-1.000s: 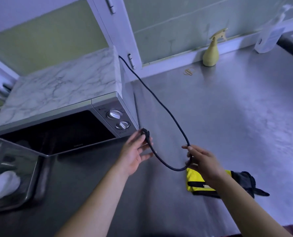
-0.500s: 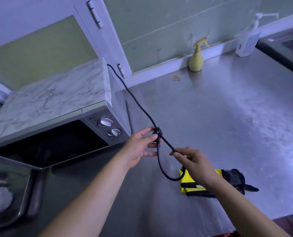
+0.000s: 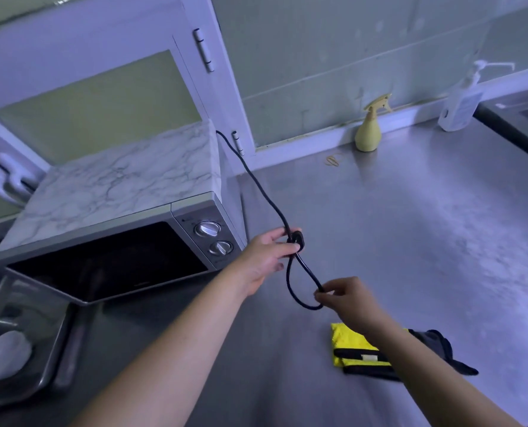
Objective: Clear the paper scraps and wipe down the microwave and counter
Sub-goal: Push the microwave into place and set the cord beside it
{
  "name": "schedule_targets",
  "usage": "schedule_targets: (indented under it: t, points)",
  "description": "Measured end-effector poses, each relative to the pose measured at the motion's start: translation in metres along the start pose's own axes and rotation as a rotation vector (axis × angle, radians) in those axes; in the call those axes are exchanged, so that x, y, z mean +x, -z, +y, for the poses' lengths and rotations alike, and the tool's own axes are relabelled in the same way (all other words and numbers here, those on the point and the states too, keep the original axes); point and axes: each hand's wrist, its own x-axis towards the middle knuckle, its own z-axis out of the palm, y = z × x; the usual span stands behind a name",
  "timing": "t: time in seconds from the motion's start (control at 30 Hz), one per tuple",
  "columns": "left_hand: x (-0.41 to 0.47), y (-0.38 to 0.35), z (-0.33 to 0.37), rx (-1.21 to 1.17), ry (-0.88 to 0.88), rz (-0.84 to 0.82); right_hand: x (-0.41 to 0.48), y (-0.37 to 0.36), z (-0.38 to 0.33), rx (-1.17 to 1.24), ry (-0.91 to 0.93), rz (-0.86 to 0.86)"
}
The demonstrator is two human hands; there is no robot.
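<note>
- Gripping the black plug [image 3: 296, 238] of the black power cord [image 3: 258, 188] with the left hand [image 3: 267, 257], fingers [image 3: 287, 249] clenched around plug and cord together, just right of the microwave's front corner.
- Pinching the same cord lower down with the right hand [image 3: 347, 298], fingertips [image 3: 321, 295] closed on it, so that a small loop hangs between the two hands above the tabletop [image 3: 410, 241].
- Running up and to the far left from the left hand, then vanishing behind the microwave's [image 3: 111, 223] far right corner.
- Standing at the left of the steel tabletop: microwave with marble-patterned top, dark door glass, and two silver knobs [image 3: 214, 238] on its right panel.
- Lying on the near tabletop under the right forearm: folded yellow cloth [image 3: 353, 346] with black trim, with a dark grey cloth [image 3: 441, 349] just beside it to the right.
- Resting at the far wall: yellow spray bottle [image 3: 369, 132], upright; clear pump bottle [image 3: 461, 103] further right; small loose rubber bands [image 3: 333, 160] near the spray bottle.
- Sitting at the near left: metal tray [image 3: 56, 349] holding something white, too blurred to identify.
- Showing no clearly identifiable paper scraps on the tabletop.
</note>
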Motion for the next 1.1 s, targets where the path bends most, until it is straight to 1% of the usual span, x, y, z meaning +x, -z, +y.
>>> schedule_targets:
  t: [0.03, 0.07, 0.13, 0.17, 0.2, 0.23, 0.27, 0.3, 0.33, 0.37, 0.4, 0.43, 0.47, 0.53, 0.6, 0.67, 0.73, 0.8, 0.83, 0.87, 0.9, 0.93, 1.0, 1.03, 1.1]
  points:
    - [0.001, -0.001, 0.003, 0.022, -0.033, 0.021, 0.004, 0.0, -0.005, 0.045, -0.044, 0.036]
    - [0.003, -0.002, 0.004, 0.021, -0.07, 0.051, 0.008, -0.001, -0.009, 0.166, -0.092, 0.073]
    - [0.007, -0.004, 0.006, 0.007, -0.149, 0.129, 0.009, -0.006, -0.018, 0.587, -0.207, 0.161]
    - [0.008, -0.004, 0.006, 0.016, -0.193, 0.17, 0.008, -0.008, -0.022, 0.794, -0.281, 0.179]
    - [0.01, -0.005, 0.006, 0.041, -0.239, 0.214, 0.007, -0.011, -0.026, 0.975, -0.368, 0.13]
    - [0.011, -0.005, 0.004, 0.078, -0.283, 0.26, 0.007, -0.015, -0.029, 1.126, -0.453, 0.001]
    - [0.013, -0.005, 0.001, 0.113, -0.318, 0.299, 0.008, -0.017, -0.034, 1.234, -0.52, -0.189]
    - [0.013, -0.005, -0.002, 0.134, -0.335, 0.328, 0.014, -0.018, -0.04, 1.327, -0.543, -0.372]
    - [0.013, -0.005, -0.006, 0.144, -0.34, 0.344, 0.023, -0.017, -0.047, 1.407, -0.532, -0.501]
    - [0.012, -0.006, -0.009, 0.159, -0.35, 0.355, 0.034, -0.013, -0.056, 1.467, -0.502, -0.575]
    - [0.012, -0.006, -0.012, 0.189, -0.376, 0.367, 0.046, -0.008, -0.065, 1.484, -0.481, -0.603]
    - [0.012, -0.006, -0.014, 0.25, -0.425, 0.384, 0.059, -0.003, -0.076, 1.459, -0.469, -0.611]
    - [0.014, -0.006, -0.014, 0.35, -0.486, 0.402, 0.072, 0.002, -0.086, 1.373, -0.461, -0.61]
    - [0.019, -0.006, -0.013, 0.619, -0.571, 0.419, 0.097, 0.01, -0.098, 1.14, -0.41, -0.615]
    - [0.024, -0.008, -0.011, 0.783, -0.545, 0.405, 0.119, 0.016, -0.105, 0.909, -0.351, -0.606]
    - [0.029, -0.01, -0.01, 0.849, -0.501, 0.381, 0.137, 0.021, -0.112, 0.724, -0.286, -0.613]
    - [0.036, -0.009, -0.008, 0.915, -0.458, 0.342, 0.153, 0.025, -0.116, 0.632, -0.228, -0.642]
    - [0.049, -0.005, -0.006, 1.055, -0.438, 0.285, 0.169, 0.027, -0.117, 0.566, -0.105, -0.683]
    - [0.055, -0.004, -0.005, 1.117, -0.431, 0.236, 0.176, 0.027, -0.116, 0.548, -0.038, -0.674]
    - [0.062, -0.004, -0.004, 1.14, -0.417, 0.169, 0.184, 0.027, -0.113, 0.535, 0.004, -0.63]
    - [0.068, -0.005, -0.003, 1.127, -0.392, 0.091, 0.192, 0.029, -0.107, 0.512, 0.014, -0.545]
    - [0.075, -0.005, -0.003, 1.087, -0.354, 0.018, 0.201, 0.032, -0.099, 0.467, 0.006, -0.422]
    - [0.091, -0.006, 0.0, 0.951, -0.264, -0.046, 0.221, 0.043, -0.077, 0.338, -0.028, -0.161]
    - [0.101, -0.007, 0.005, 0.845, -0.242, -0.03, 0.232, 0.047, -0.066, 0.271, -0.023, -0.072]
    - [0.132, -0.008, 0.021, 0.64, -0.264, 0.074, 0.254, 0.05, -0.048, 0.084, 0.051, 0.017]
